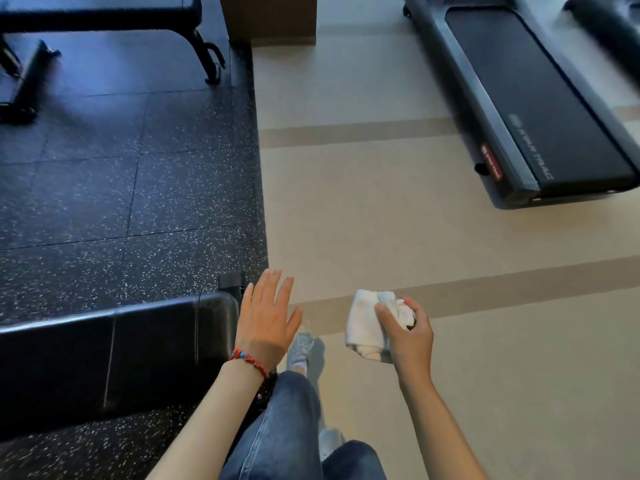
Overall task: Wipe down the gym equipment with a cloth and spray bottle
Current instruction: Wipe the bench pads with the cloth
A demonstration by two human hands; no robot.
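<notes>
A folded white cloth [367, 323] sits in the right hand [408, 332], fingers curled around its bunched end, held above the beige floor [450, 237]. The left hand [265, 318] is flat with fingers spread, empty, at the end of a black padded bench [114, 348], possibly just off it. A treadmill [533, 109] stands well apart, far right.

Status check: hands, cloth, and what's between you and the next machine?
Left hand open, empty, beside bench pad. Right hand gripping white cloth. No spray bottle in view. Treadmill ahead right, floor between bare.
</notes>
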